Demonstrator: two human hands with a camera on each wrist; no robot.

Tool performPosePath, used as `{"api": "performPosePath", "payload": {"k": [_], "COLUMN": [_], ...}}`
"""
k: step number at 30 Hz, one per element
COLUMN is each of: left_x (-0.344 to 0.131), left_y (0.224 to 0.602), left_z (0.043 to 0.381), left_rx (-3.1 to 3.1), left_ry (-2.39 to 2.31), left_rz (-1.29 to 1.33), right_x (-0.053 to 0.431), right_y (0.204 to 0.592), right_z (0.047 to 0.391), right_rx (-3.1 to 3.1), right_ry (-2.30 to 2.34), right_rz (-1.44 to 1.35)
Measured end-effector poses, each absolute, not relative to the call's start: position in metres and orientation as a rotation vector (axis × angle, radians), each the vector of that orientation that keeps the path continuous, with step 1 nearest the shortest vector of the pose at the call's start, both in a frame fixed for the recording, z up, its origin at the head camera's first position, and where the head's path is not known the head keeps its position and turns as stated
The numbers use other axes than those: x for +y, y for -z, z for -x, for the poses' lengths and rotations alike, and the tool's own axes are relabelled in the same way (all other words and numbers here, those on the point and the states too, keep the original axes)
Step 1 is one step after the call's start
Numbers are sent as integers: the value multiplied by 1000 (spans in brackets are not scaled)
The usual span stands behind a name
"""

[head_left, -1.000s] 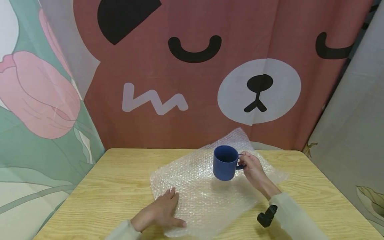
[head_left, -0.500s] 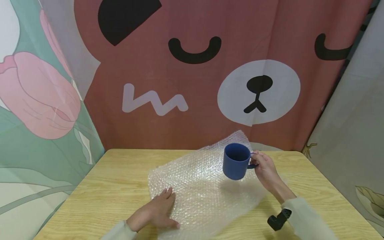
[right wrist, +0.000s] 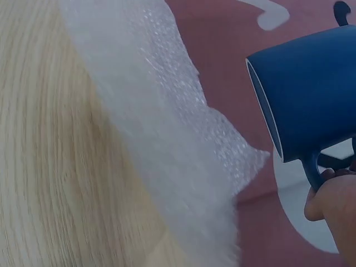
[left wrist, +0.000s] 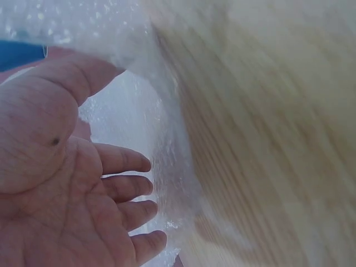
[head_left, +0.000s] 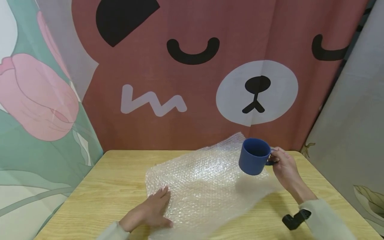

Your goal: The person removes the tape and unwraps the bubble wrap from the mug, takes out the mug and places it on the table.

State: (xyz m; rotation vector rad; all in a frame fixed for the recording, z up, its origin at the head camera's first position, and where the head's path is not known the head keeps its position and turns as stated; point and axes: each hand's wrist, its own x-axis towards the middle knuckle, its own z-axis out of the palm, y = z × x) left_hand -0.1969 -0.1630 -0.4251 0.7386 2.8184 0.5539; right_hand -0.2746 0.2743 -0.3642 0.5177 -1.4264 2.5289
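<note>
A blue mug (head_left: 254,157) hangs in the air over the right part of a bubble wrap sheet (head_left: 204,186), its mouth up. My right hand (head_left: 286,166) grips it by the handle; in the right wrist view the fingers curl round the mug's handle (right wrist: 311,172). The left hand (head_left: 151,210) lies at the left edge of the sheet, fingers straight. Seen in the left wrist view, the left palm (left wrist: 61,189) faces the camera, fingers extended and touching or close to the wrap (left wrist: 167,128). Nothing is gripped in it.
The sheet lies slantwise on a wooden table (head_left: 114,180), its far corner at the back edge. A printed curtain (head_left: 144,133) stands right behind the table. A black wrist camera (head_left: 296,219) is fixed to the right sleeve.
My right hand has carried the mug rightward and slightly up. The left hand has slid a little to the left along with the near left part of the bubble wrap.
</note>
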Motion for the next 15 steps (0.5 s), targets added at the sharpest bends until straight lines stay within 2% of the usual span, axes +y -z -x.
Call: {"api": "performPosePath", "payload": {"k": [15], "left_x": [-145], "left_y": [430], "left_z": [183], "left_rx": [2881], "left_ry": [-745], "left_rz": [-566], "right_x": [337], "right_y": [373], "right_z": [312], "right_rx": [-1199], "right_ry": [-2653], "right_rz": [-708]}}
